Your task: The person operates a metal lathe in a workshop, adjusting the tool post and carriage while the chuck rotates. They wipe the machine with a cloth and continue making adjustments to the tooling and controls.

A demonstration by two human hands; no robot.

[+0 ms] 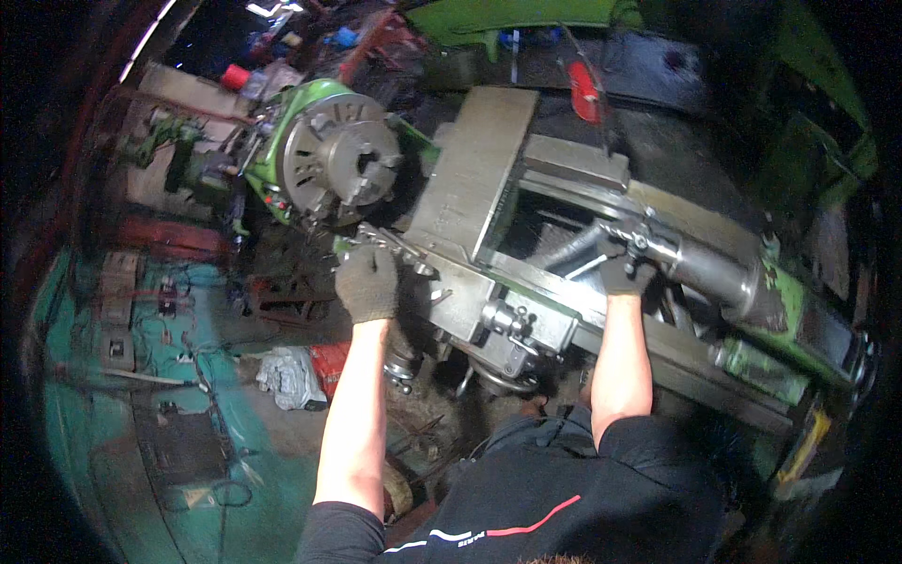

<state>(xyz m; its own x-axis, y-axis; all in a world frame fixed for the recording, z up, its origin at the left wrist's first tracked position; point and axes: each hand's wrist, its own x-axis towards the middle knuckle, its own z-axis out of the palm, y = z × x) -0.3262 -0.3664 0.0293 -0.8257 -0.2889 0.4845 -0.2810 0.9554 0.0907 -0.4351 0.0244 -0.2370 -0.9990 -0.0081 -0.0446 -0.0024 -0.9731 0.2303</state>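
Observation:
A metal lathe lies in front of me, with a round chuck [362, 162] at the far left and a tailstock [719, 268] at the right. My left hand [367, 284], in a grey-brown knit glove, is closed beside the tool holder [406, 250] on the carriage; the back of the glove hides what is in its fingers. My right hand [626, 272], gloved too, is closed just below the tailstock's metal spindle [650, 246]. From beside its fingers a thin bright rod [587, 267] points left; whether the hand grips it I cannot tell.
A wide flat metal plate [477, 164] spans the lathe bed between chuck and tailstock. Handwheels and levers [507, 371] stick out toward my body. A crumpled silvery bag [289, 378] sits at the left by a green surface [254, 470]. Something red [583, 91] stands behind the bed.

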